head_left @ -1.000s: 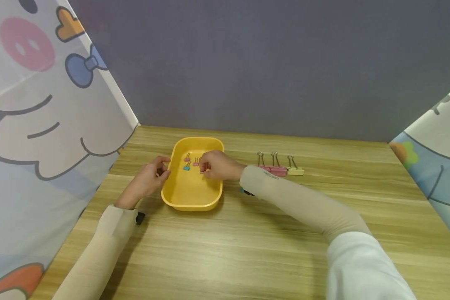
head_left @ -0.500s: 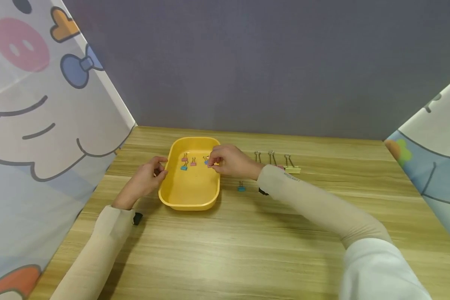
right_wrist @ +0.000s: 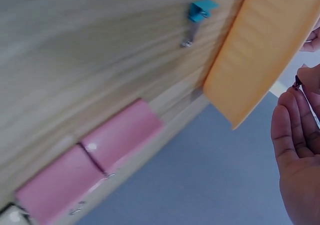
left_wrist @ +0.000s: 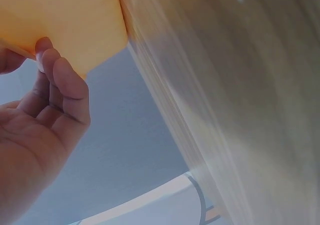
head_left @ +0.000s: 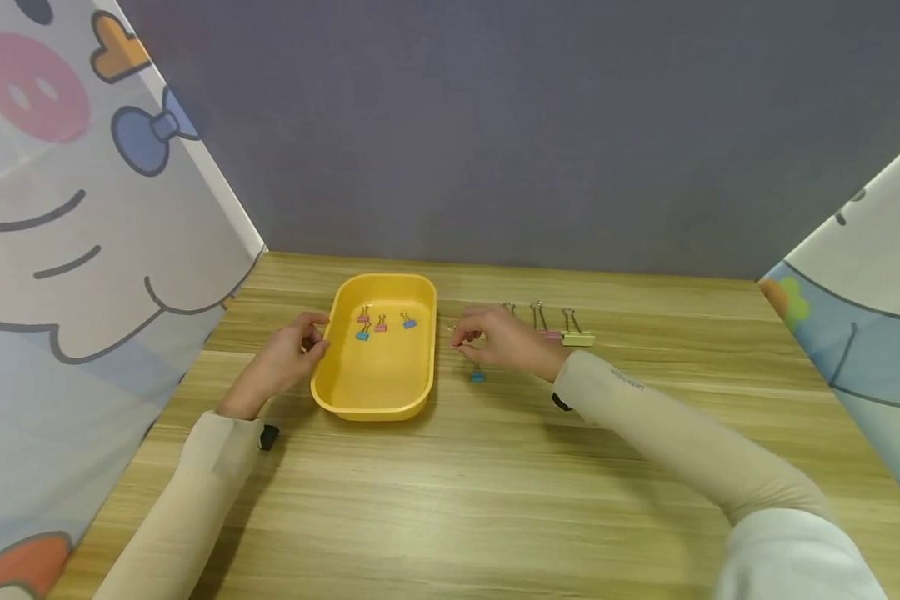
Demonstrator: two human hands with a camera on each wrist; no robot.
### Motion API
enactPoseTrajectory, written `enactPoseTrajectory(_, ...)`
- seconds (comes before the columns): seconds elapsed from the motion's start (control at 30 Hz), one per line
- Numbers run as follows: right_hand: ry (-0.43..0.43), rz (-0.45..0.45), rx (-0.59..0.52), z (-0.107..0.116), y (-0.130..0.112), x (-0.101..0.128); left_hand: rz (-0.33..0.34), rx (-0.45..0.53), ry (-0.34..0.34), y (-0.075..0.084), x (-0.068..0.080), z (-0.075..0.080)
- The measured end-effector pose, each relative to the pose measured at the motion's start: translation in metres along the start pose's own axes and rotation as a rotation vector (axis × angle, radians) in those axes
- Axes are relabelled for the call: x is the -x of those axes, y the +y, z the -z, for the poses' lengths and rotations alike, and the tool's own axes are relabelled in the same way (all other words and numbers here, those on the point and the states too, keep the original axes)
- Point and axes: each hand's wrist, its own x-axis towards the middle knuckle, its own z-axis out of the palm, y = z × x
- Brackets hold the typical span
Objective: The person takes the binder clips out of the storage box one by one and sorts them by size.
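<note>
My left hand (head_left: 283, 358) holds the left rim of a yellow tray (head_left: 375, 413); in the left wrist view its curled fingers (left_wrist: 70, 80) meet the tray's edge. Right of the tray, my right hand (head_left: 506, 340) pinches a small binder clip (right_wrist: 297, 83) between thumb and fingertips, mostly hidden by them. Inside the tray stand two small pink clips (head_left: 381, 326), a teal clip (head_left: 362, 335) and a blue clip (head_left: 409, 323). A teal binder clip (head_left: 477, 377) stands on the table just below my right hand.
Behind my right hand, large pink binder clips (right_wrist: 120, 135) stand in a row with a yellow clip (head_left: 577, 339) at its right end. A grey panel (head_left: 495, 150) rises along the table's back edge; printed cloth walls (head_left: 120, 250) flank the sides.
My right hand has moved right, out of the tray, carrying a small pink clip. This uncovers the blue clip in the tray. My left hand stays at the rim; the head view has shifted slightly.
</note>
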Motion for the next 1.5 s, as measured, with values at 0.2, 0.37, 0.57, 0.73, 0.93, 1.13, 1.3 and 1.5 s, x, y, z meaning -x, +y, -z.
enactPoseTrajectory(0.2,-0.016,-0.067,0.004,-0.002,0.008,0.021,0.001,0.001,-0.002,-0.003,0.0,0.001)
enactPoseTrajectory(0.37,-0.035,-0.098,0.011,-0.004,0.016,0.039,0.009,0.0,-0.002,-0.003,0.0,0.001)
enactPoseTrajectory(0.57,-0.045,-0.1,0.011,-0.008,0.023,0.054,0.001,-0.001,0.004,0.0,0.0,0.003)
enactPoseTrajectory(0.73,-0.085,-0.131,-0.032,-0.013,0.027,0.059,0.0,-0.011,0.006,0.001,0.0,0.004)
enactPoseTrajectory(0.93,-0.116,-0.136,-0.041,-0.016,0.03,0.06,-0.007,-0.014,0.015,0.0,-0.001,0.003)
enactPoseTrajectory(1.13,-0.12,-0.14,-0.037,-0.018,0.029,0.058,-0.013,-0.019,0.018,-0.001,-0.001,0.0)
enactPoseTrajectory(1.3,-0.112,-0.14,-0.028,-0.019,0.029,0.057,-0.008,-0.017,0.015,-0.002,-0.001,-0.001)
enactPoseTrajectory(1.5,-0.116,-0.148,-0.047,-0.019,0.03,0.058,0.007,-0.013,0.007,-0.001,0.0,-0.001)
